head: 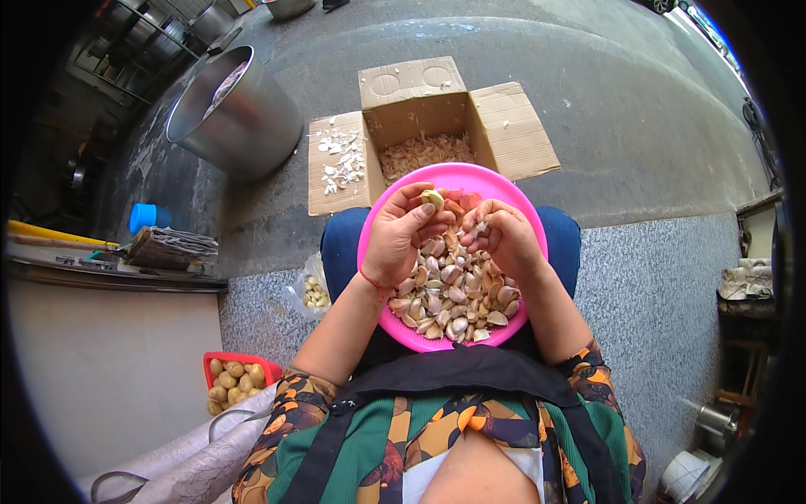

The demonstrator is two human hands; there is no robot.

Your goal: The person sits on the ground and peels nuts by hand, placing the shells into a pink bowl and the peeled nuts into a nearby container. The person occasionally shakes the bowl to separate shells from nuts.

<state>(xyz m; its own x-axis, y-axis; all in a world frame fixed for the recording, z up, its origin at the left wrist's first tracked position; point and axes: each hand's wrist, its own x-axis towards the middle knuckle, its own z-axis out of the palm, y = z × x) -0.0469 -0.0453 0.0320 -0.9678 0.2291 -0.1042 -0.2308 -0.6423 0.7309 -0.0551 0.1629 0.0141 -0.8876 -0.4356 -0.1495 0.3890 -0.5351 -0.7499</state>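
Observation:
A pink plastic basket [412,337] rests on my lap, heaped with unpeeled garlic cloves [456,293]. Above its left side, my left hand [403,230] pinches a pale yellowish garlic clove [433,199] between thumb and fingers. My right hand [504,233] is over the right side of the basket, its fingertips closed on a scrap of whitish garlic skin [480,228]. Reddish pieces [463,200] show behind the hands near the basket's far rim; I cannot tell what they are.
An open cardboard box [419,116] with garlic skins inside stands beyond the basket; white scraps [343,160] lie on its left flap. A large metal pot [252,120] stands far left. Left of my legs are a plastic bag of peeled cloves [312,293] and a red basket [272,370] of potatoes [234,381].

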